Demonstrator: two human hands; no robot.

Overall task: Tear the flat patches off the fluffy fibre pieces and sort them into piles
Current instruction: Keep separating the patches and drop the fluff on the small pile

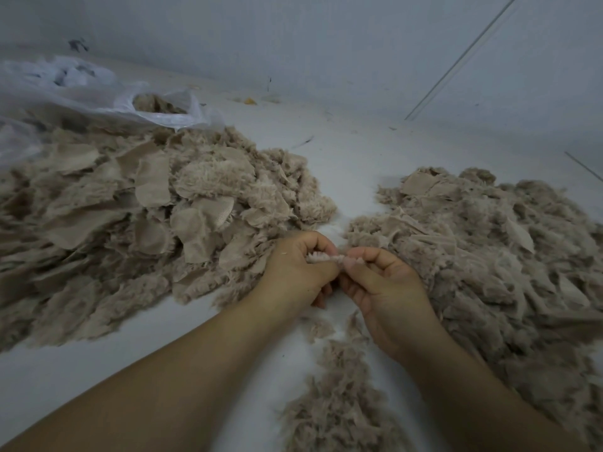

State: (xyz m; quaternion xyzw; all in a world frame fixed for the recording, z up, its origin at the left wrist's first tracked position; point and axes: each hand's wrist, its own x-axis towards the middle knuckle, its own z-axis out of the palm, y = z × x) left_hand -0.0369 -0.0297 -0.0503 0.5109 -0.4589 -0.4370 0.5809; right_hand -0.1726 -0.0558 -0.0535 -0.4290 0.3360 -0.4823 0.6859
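Now both hands meet between the piles, left hand [295,272] and right hand [383,282] each pinching one end of a fluffy piece [323,257], its long axis running left-right, ready, I judge, to tear apart.

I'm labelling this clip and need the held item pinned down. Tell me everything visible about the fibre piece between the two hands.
The fibre piece is a small pale beige strip with a fuzzy, plush-looking edge. It is held above the white floor, roughly level, between the two piles. The left hand grips one end and the right hand pinches the other, both with curled fingers. Most of it is hidden by them; no flat patch can be seen on it.
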